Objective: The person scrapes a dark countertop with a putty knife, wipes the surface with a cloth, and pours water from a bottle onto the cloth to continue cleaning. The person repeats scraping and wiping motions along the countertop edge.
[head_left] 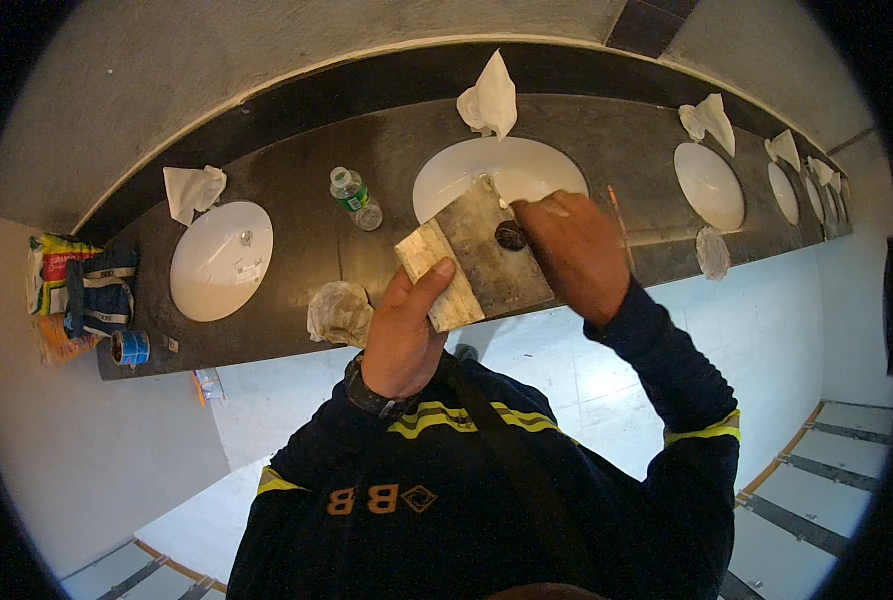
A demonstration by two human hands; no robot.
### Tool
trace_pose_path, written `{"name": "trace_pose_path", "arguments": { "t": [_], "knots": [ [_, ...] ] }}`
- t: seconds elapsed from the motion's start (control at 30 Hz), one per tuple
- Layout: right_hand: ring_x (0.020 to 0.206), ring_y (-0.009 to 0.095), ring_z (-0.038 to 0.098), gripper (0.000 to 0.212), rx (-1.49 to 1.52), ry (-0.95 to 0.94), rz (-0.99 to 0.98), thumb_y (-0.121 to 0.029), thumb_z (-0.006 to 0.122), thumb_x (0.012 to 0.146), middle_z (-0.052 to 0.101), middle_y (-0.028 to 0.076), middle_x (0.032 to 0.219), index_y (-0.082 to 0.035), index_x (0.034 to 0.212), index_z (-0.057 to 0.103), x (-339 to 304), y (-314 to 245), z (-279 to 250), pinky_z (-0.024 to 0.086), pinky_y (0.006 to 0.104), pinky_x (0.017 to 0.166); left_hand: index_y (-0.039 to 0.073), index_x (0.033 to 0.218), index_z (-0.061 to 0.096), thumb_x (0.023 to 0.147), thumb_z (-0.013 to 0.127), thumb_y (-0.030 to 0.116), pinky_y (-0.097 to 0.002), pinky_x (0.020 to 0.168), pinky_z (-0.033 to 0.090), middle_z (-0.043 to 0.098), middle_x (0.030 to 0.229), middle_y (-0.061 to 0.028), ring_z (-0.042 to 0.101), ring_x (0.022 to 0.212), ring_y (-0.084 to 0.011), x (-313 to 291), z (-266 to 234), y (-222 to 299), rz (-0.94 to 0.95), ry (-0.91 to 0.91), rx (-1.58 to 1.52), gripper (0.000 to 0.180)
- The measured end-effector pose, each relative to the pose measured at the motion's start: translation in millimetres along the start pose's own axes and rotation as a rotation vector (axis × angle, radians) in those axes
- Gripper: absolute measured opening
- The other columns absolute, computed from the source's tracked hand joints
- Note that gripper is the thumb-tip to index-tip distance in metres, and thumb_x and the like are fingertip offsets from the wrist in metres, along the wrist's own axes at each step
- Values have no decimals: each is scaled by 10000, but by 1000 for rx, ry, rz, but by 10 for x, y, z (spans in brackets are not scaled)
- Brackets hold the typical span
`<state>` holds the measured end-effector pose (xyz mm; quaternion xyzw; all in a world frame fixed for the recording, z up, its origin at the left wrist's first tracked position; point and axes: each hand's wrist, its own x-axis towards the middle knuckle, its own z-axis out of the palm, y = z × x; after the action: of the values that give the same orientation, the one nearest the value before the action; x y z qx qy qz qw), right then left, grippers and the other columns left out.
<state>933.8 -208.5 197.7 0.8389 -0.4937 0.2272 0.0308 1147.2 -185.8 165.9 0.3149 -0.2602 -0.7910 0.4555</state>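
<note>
My left hand [412, 335] grips a flat, grey, stained plate [482, 240] by the pale wooden strip [439, 275] along its edge, thumb on top. The plate is held tilted in front of the middle sink [547, 165]. On its face sits a dark, round lump [511, 235]. My right hand [577, 245] is closed over the plate's right side, fingers curled down beside the lump. A small whitish bit [504, 203] shows by its fingertips; what the fingers hold is hidden.
Several white sinks line the dark counter [297, 200], with white wrapping on their taps. A plastic bottle [355, 198] stands left of the middle sink, a crumpled plastic bundle [341, 312] near the front edge. Bags [102, 290] and a blue tape roll [130, 347] lie far left; a pencil-like stick [619, 215] lies right.
</note>
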Motion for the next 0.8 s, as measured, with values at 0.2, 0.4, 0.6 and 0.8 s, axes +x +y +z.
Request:
{"name": "trace_pose_path", "arguments": {
  "t": [0.2,0.4,0.6,0.8],
  "knots": [
    [805,391,661,288,51,-20,575,-285,606,929,686,198,866,-35,1067,638,-496,905,567,510,455,786,46,1337,466,993,536,244,-376,938,504,586,1271,-86,608,1122,-239,-19,-195,3,109,121,245,403],
    [933,440,663,530,-130,24,1102,-484,607,899,682,251,1028,-21,1155,632,-1970,3320,1551,532,517,772,51,1355,484,1004,514,250,-445,1042,452,552,1348,-108,527,1257,-256,-194,-421,179,128,212,20,405],
    [1185,389,580,634,-85,-132,1302,-466,590,919,591,232,1303,-12,1356,523,-3224,4235,2094,469,472,969,55,1381,444,988,528,238,-431,1079,402,544,1342,-90,526,1246,-248,-206,-563,233,186,271,42,442],
    [1144,402,583,579,-200,258,1238,-410,661,885,618,222,1247,-67,1341,562,-2777,3398,2414,454,522,969,41,1401,403,976,542,223,-436,1107,366,520,1368,-91,494,1279,-244,-477,-796,417,304,407,49,483]
  ]
}}
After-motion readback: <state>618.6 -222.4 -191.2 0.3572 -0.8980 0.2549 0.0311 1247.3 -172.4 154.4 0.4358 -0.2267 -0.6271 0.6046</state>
